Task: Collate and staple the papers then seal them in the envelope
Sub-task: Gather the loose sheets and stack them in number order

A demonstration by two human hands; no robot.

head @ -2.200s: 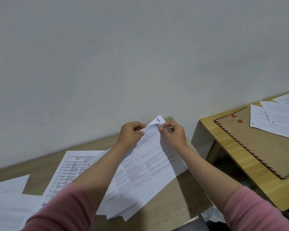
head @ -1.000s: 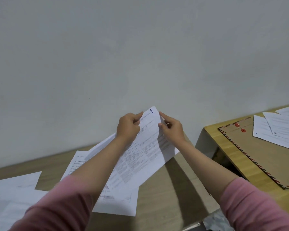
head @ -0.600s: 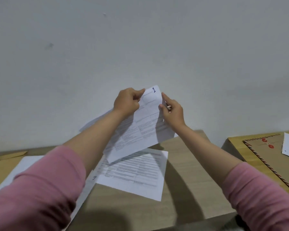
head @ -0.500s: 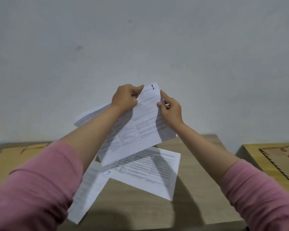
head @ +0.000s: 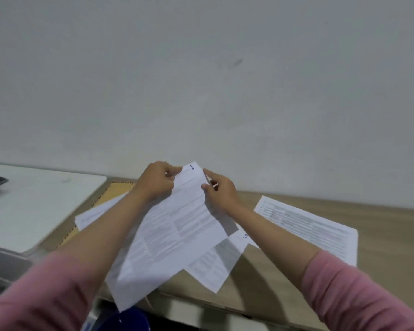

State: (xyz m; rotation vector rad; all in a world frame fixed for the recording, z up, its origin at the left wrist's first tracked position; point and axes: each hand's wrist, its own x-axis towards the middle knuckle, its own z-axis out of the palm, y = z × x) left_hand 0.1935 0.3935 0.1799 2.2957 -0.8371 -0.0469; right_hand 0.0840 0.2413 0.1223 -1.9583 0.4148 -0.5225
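You are holding the papers (head: 177,225) up over the counter (head: 380,237), near the wall. The fingers of your left hand (head: 157,181) pinch the top edge, and the fingers of your right hand (head: 221,193) pinch the other side. The top page has a "1" on it. You look to be putting the pages in order. More pages lie on the counter: one marked page (head: 215,266) under the stack and one printed page (head: 308,228) to your right. I see no staple yet. The envelope (head: 116,189) lies flat on your left, partly under a page. I cannot tell if anything is inside it. Stapling and sealing are not done.
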